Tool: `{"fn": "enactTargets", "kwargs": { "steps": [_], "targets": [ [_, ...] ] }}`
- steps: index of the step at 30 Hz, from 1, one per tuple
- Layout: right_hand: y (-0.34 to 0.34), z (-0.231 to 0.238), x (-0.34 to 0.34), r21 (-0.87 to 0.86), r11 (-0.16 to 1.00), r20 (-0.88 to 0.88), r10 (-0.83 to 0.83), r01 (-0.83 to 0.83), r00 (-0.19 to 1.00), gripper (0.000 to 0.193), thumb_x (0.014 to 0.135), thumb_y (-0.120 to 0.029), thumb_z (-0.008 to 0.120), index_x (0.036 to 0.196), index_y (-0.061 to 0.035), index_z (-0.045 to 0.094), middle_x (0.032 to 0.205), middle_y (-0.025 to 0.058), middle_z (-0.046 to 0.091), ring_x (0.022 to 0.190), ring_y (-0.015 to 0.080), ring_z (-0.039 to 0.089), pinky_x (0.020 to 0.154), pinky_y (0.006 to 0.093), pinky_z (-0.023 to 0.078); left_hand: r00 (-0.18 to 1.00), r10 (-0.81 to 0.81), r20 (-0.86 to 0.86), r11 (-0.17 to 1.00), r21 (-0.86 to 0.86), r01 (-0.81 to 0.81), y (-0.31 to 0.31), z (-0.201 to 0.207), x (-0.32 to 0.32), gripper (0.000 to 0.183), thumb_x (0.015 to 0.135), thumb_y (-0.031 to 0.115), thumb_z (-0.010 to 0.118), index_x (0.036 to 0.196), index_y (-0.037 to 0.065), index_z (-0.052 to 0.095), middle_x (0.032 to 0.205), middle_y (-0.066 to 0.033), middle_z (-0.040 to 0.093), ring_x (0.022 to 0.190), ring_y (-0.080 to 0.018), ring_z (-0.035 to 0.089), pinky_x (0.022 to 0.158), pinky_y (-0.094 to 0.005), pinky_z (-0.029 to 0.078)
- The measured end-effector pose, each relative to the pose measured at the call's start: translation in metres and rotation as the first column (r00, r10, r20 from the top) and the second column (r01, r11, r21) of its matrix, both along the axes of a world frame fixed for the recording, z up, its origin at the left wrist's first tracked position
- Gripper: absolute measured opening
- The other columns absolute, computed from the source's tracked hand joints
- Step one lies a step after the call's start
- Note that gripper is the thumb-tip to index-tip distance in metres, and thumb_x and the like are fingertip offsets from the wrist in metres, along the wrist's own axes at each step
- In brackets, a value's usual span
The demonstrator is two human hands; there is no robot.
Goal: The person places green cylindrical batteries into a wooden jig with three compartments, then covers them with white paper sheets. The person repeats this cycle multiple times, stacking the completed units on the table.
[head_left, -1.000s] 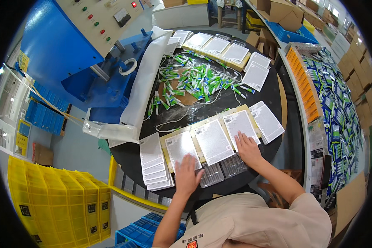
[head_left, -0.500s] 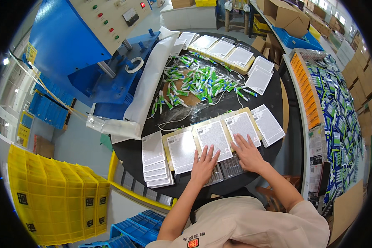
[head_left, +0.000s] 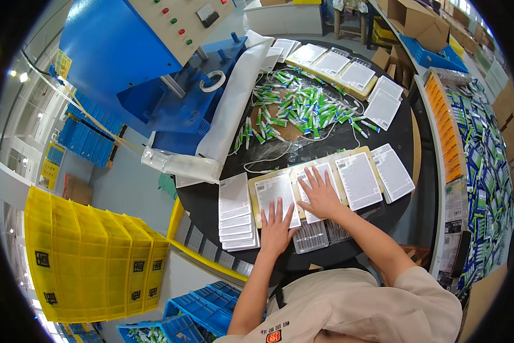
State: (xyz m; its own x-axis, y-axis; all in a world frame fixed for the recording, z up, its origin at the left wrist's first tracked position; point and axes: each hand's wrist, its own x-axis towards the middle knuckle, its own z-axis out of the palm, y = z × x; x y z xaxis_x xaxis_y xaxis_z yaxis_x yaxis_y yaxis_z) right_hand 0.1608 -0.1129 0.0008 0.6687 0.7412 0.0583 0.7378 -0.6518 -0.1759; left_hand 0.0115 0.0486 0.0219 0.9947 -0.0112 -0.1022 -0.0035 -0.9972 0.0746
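My left hand (head_left: 276,233) lies with spread fingers on the lower part of the left white printed card (head_left: 271,190). Flat on the middle card (head_left: 326,171) rests my right hand (head_left: 321,199), its fingers apart too. The right card (head_left: 357,182) is untouched. All three cards sit side by side in a cream-yellow tray (head_left: 374,167) on a round black table. Clear plastic blister packs (head_left: 310,237) stick out below the tray, partly hidden by my right arm. Stacks of similar cards flank it, a fanned one (head_left: 234,197) at left and another (head_left: 392,171) at right.
Beyond the tray lies a heap of green-and-white small tubes (head_left: 305,108). Another loaded tray (head_left: 325,74) stands at the table's far side. A blue press machine (head_left: 177,108) is at left, above yellow crates (head_left: 91,257). A bench of blue-green packs (head_left: 485,171) runs along the right.
Both hands have shifted across the cards: my left hand fully onto the left card, my right hand leftward and up onto the middle card. The whole view has shifted slightly.
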Motion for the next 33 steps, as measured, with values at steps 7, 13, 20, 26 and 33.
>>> {"fn": "enactTargets", "kwargs": {
  "steps": [7, 13, 20, 26, 33],
  "targets": [
    [-0.037, 0.02, 0.013, 0.237, 0.972, 0.006, -0.014, 0.012, 1.0, 0.068, 0.095, -0.041, 0.064, 0.15, -0.0064, 0.044, 0.16, 0.0226, 0.033, 0.151, 0.0406, 0.026, 0.121, 0.0606, 0.02, 1.0, -0.017, -0.003, 1.0, 0.01, 0.017, 0.009, -0.006, 0.009, 0.095, 0.086, 0.066, 0.064, 0.161, 0.02, 0.029, 0.166, -0.0223, 0.022, 0.153, -0.0469, 0.017, 0.119, -0.0664, 0.017],
    [-0.139, 0.028, 0.024, 0.066, 0.975, -0.01, -0.211, 0.211, 0.978, 0.066, 0.095, -0.041, 0.063, 0.151, -0.0122, 0.046, 0.162, 0.0199, 0.032, 0.152, 0.039, 0.024, 0.122, 0.0613, 0.016, 0.999, 0.017, 0.033, 0.999, 0.04, -0.018, -0.004, -0.008, 0.012, 0.085, 0.093, 0.063, 0.057, 0.157, 0.012, 0.036, 0.163, -0.0294, 0.024, 0.15, -0.0537, 0.019, 0.115, -0.0726, 0.018],
    [-0.14, -0.003, 0.038, 0.047, 0.977, 0.061, -0.211, 0.208, 0.976, 0.07, 0.098, -0.053, 0.055, 0.155, -0.0157, 0.042, 0.164, 0.0214, 0.028, 0.153, 0.0419, 0.02, 0.123, 0.0618, 0.012, 0.999, 0.047, 0.002, 0.999, -0.005, -0.047, -0.004, -0.01, 0.011, 0.082, 0.094, 0.06, 0.058, 0.161, 0.022, 0.029, 0.166, -0.0262, 0.016, 0.152, -0.0514, 0.013, 0.118, -0.0701, 0.013],
    [-0.133, 0.012, 0.051, -0.014, 0.983, 0.059, -0.181, 0.182, 0.982, 0.072, 0.097, -0.051, 0.055, 0.154, -0.0096, 0.041, 0.162, 0.0229, 0.03, 0.153, 0.0406, 0.022, 0.123, 0.0618, 0.013, 0.992, 0.049, 0.118, 0.994, -0.102, -0.037, -0.034, 0.017, 0.013, 0.09, 0.092, 0.066, 0.057, 0.16, 0.013, 0.032, 0.167, -0.0239, 0.017, 0.155, -0.042, 0.015, 0.12, -0.0666, 0.013],
    [-0.202, 0.005, 0.086, 0.437, 0.819, 0.116, -0.461, 0.371, 0.88, 0.059, 0.094, -0.026, 0.066, 0.146, -0.0048, 0.048, 0.152, 0.0195, 0.044, 0.144, 0.037, 0.038, 0.12, 0.055, 0.027, 0.977, -0.196, 0.08, 0.98, -0.02, 0.198, -0.084, -0.001, 0.022, 0.068, 0.1, 0.056, 0.051, 0.16, 0.031, 0.031, 0.169, -0.005, 0.023, 0.155, -0.0307, 0.02, 0.123, -0.0621, 0.014]
  ]
}}
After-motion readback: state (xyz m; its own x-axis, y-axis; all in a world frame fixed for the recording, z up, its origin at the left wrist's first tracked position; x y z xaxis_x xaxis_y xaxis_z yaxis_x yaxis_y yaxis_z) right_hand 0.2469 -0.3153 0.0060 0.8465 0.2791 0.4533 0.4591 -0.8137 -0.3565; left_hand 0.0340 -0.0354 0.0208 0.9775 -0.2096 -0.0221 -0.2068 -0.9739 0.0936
